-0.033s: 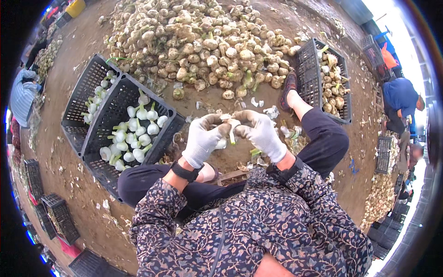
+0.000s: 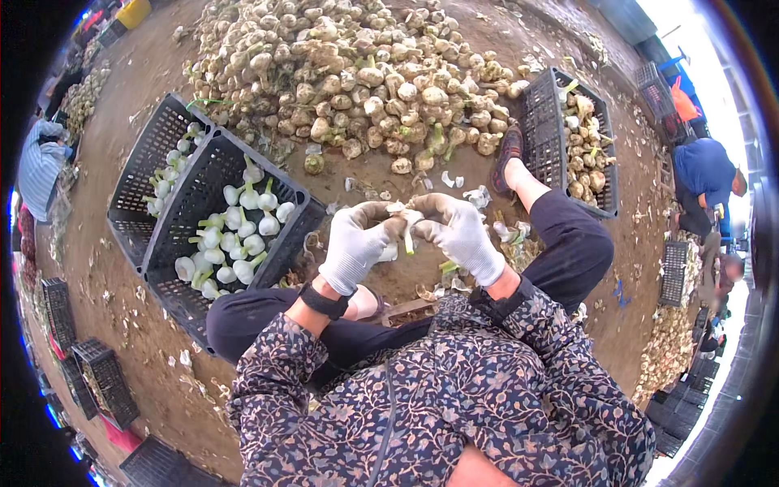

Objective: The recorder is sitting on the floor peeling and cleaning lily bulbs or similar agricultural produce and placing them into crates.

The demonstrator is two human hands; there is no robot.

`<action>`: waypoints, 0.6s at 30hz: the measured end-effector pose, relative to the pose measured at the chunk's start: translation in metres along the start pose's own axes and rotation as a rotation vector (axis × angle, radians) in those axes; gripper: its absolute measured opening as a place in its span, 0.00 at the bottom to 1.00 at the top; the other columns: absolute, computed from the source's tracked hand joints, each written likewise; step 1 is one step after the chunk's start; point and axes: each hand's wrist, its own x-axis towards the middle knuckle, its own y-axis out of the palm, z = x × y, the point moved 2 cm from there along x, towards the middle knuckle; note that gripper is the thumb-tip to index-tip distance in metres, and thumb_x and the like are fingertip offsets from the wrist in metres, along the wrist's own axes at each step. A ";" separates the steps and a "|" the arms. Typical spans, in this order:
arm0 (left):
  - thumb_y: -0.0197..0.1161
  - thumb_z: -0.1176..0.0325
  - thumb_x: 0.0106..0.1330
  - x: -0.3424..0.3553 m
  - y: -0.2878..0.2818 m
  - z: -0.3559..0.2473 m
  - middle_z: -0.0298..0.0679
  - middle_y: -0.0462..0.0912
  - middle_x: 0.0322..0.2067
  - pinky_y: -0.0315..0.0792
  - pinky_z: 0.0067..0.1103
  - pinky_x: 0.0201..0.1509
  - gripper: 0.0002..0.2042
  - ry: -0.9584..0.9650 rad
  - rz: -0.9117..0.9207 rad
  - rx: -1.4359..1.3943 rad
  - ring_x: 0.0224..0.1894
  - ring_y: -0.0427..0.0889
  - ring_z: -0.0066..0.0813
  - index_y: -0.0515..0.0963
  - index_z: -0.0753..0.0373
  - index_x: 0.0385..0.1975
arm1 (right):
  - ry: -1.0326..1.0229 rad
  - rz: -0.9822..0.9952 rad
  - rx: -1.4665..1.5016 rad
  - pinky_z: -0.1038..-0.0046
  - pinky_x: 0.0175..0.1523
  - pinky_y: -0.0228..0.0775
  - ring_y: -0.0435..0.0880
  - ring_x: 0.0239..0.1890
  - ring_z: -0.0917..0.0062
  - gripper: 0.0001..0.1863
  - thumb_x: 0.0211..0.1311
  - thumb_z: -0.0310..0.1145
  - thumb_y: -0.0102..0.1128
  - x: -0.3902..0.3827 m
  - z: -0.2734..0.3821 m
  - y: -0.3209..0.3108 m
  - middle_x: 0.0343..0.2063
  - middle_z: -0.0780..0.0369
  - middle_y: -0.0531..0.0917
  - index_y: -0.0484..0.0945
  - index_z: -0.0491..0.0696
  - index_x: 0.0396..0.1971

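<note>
I see no real change between the two head views, which are taken at the same instant: both gloved hands sit in the same place at the centre, so the work on the bulb looks to be mid-step. My left hand (image 2: pixel 355 246) in a dirty white fabric glove is closed around one side of a small white bulb with a short green stalk (image 2: pixel 405 225), and my right hand (image 2: pixel 466 235), gloved alike, pinches its other side. The bulb is held in the air between them, above the bare dirt ground (image 2: pixel 122 325). At ten o'clock from the hands stands a black plastic lattice crate (image 2: pixel 280 247) holding clean white bulbs. At twelve o'clock lies a large heap of unpeeled, soil-coloured bulbs (image 2: pixel 357 73). At two o'clock a second black crate (image 2: pixel 540 122) holds rougher bulbs.
</note>
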 end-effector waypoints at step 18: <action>0.65 0.76 0.63 0.000 0.009 0.050 0.37 0.82 0.31 0.78 0.20 0.30 0.07 -0.145 -0.078 -0.068 0.30 0.82 0.23 0.78 0.69 0.39 | -0.027 0.113 0.927 0.69 0.46 0.82 0.86 0.46 0.69 0.18 0.64 0.23 0.62 0.008 -0.006 -0.013 0.49 0.54 0.83 0.76 0.44 0.54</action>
